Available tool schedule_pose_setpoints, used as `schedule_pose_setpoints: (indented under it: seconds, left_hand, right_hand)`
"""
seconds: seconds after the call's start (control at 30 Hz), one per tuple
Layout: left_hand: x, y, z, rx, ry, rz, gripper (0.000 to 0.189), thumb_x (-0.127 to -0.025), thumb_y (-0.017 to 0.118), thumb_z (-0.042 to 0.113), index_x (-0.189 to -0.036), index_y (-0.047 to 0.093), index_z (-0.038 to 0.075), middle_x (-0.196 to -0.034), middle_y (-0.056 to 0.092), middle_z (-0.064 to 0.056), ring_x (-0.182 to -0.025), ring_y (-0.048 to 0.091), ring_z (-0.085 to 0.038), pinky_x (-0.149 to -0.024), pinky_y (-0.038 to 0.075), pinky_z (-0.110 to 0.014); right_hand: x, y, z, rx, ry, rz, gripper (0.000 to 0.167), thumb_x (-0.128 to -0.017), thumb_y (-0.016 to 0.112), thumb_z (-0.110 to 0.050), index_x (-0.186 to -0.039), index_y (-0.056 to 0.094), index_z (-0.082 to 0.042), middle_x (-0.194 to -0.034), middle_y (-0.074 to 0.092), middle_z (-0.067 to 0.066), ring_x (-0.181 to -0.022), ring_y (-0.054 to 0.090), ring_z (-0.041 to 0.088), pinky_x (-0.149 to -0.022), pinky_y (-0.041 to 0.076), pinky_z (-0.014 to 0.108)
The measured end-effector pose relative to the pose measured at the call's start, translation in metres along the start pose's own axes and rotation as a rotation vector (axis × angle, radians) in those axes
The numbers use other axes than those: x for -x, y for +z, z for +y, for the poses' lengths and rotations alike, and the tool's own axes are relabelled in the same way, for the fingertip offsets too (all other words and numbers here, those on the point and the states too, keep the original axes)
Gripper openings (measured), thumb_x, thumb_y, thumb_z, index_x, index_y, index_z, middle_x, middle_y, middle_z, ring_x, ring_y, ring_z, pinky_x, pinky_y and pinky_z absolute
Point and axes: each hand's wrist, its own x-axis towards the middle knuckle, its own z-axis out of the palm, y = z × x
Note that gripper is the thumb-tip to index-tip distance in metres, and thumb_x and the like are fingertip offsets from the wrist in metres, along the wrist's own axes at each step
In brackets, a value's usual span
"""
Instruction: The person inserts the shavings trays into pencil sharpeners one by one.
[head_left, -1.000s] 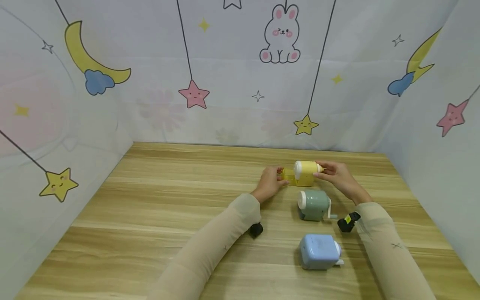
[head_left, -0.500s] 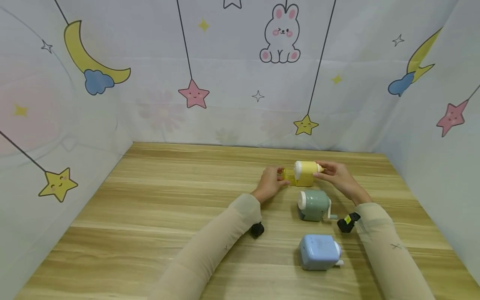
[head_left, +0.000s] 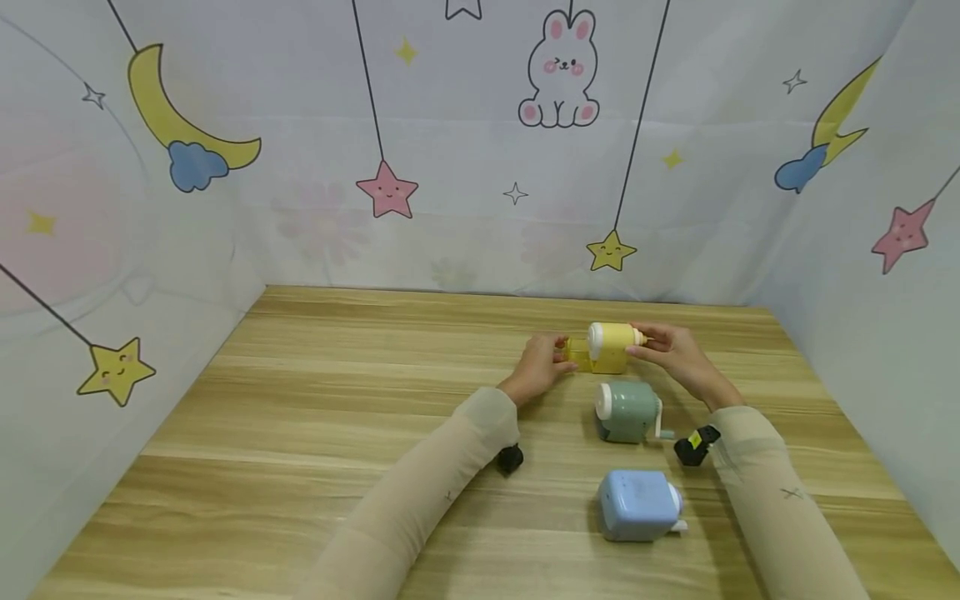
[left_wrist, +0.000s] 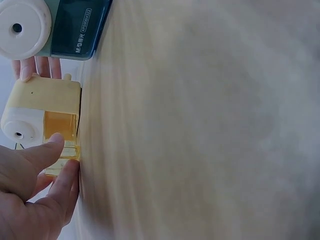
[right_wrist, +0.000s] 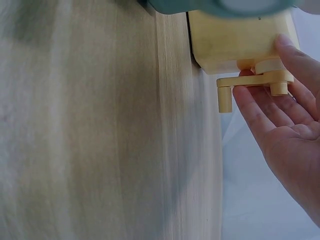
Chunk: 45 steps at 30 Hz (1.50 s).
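Observation:
A yellow hand-crank pencil sharpener (head_left: 611, 346) with a white round front stands at the back right of the table. Its see-through yellow drawer (head_left: 578, 354) sticks out to the left, pinched between the thumb and fingers of my left hand (head_left: 537, 367). At the crank end, my right hand (head_left: 678, 357) holds the sharpener's body; in the right wrist view the thumb lies on the housing and the fingers reach behind the yellow crank (right_wrist: 245, 82). Nearer to me is a green pencil sharpener (head_left: 632, 411), its crank pointing right. Closest stands a blue pencil sharpener (head_left: 639, 504).
The wood-grain table (head_left: 337, 375) ends at a white fabric backdrop (head_left: 465, 242) printed with stars, moons and a rabbit. Fabric also hangs on both sides. A black wrist camera (head_left: 510, 459) sits under the left sleeve, and another black camera (head_left: 696, 446) beside the right.

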Motion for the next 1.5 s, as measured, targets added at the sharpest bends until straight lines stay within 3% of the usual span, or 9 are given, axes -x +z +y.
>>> schedule_pose_setpoints:
  seconds: [0.37, 1.03, 1.5]
  left_hand:
    - [-0.0009, 0.0004, -0.0007, 0.021, -0.009, 0.019, 0.053, -0.088, 0.075, 0.007, -0.137, 0.055, -0.005, -0.129, 0.059, -0.02, -0.108, 0.066, -0.026, -0.085, 0.056, -0.023]
    - [-0.0042, 0.002, -0.0013, 0.015, 0.004, 0.038, 0.05, -0.087, 0.077, 0.008, -0.132, 0.06, -0.004, -0.126, 0.062, -0.019, -0.1, 0.068, -0.023, -0.081, 0.056, -0.021]
    - [-0.0075, 0.0079, 0.004, 0.054, -0.007, 0.03, 0.053, -0.085, 0.078, 0.008, -0.133, 0.059, -0.004, -0.127, 0.062, -0.019, -0.104, 0.067, -0.025, -0.082, 0.056, -0.023]
  right_hand:
    - [0.0003, 0.0007, 0.0003, 0.012, 0.0, 0.006, 0.061, -0.098, 0.067, -0.02, -0.148, 0.041, 0.004, -0.147, 0.045, 0.026, -0.13, 0.048, 0.04, -0.09, 0.05, 0.017]
    - [-0.0006, 0.0007, 0.0009, 0.008, 0.005, 0.011, 0.061, -0.098, 0.067, -0.019, -0.148, 0.041, 0.004, -0.146, 0.046, 0.026, -0.129, 0.049, 0.041, -0.089, 0.051, 0.017]
    - [-0.0005, 0.0001, -0.0007, 0.011, 0.01, 0.017, 0.06, -0.098, 0.067, -0.02, -0.148, 0.043, 0.003, -0.147, 0.044, 0.025, -0.131, 0.048, 0.04, -0.09, 0.05, 0.017]
